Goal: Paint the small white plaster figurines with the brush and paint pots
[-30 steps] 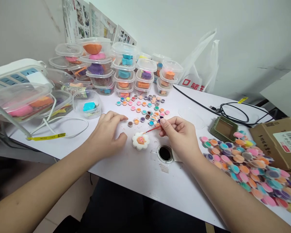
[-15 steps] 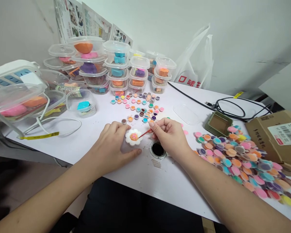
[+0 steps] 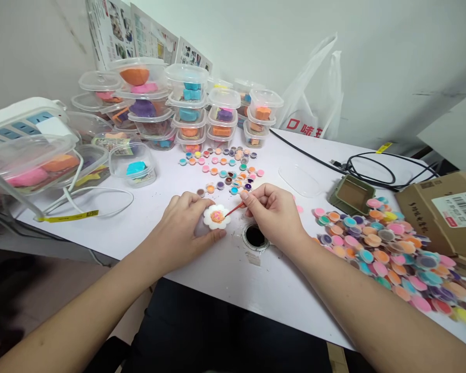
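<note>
My left hand (image 3: 184, 225) grips a white flower-shaped piece (image 3: 216, 216) by its edge, thumb below and fingers above. The middle of the flower is painted orange and pink. Pinched in my right hand (image 3: 274, 212) is a thin red paintbrush (image 3: 236, 208), its tip at the flower's right side; whether it touches the surface I cannot tell. Strips of small paint pots (image 3: 238, 178) in several colours lie just beyond both hands. Below my right hand is a round dark hole (image 3: 255, 236) with a metal rim in the table.
Stacked clear tubs (image 3: 188, 109) with coloured shapes stand at the back left, near a power strip (image 3: 23, 122). A big pile of paint pots (image 3: 388, 254), a green box (image 3: 349, 194) and a cardboard box (image 3: 442, 220) lie right. A plastic bag (image 3: 310, 98) stands behind.
The brush tip has moved from the flower's painted middle to its right petals. The flower looks slightly turned, and the whole view has shifted a little.
</note>
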Demonstrator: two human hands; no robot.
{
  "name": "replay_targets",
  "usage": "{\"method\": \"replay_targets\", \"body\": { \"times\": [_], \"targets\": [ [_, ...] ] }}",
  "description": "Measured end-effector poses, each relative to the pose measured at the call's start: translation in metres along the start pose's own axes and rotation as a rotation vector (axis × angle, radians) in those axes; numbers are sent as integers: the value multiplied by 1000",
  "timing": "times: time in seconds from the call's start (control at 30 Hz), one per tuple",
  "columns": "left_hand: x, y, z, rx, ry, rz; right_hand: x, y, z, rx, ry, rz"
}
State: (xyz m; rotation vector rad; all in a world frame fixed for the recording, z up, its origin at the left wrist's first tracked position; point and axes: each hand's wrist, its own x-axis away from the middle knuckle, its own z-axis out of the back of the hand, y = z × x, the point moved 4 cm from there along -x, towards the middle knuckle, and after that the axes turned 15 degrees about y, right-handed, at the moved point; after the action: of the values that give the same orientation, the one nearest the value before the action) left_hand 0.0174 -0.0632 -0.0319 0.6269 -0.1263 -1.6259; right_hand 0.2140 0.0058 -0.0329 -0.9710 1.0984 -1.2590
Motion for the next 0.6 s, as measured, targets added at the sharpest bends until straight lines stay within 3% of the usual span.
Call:
{"method": "replay_targets", "body": {
  "times": [0.6],
  "targets": [
    [-4, -6, 4, 30, -124, 19, -1, -7, 1, 50, 5, 162]
  ]
}}
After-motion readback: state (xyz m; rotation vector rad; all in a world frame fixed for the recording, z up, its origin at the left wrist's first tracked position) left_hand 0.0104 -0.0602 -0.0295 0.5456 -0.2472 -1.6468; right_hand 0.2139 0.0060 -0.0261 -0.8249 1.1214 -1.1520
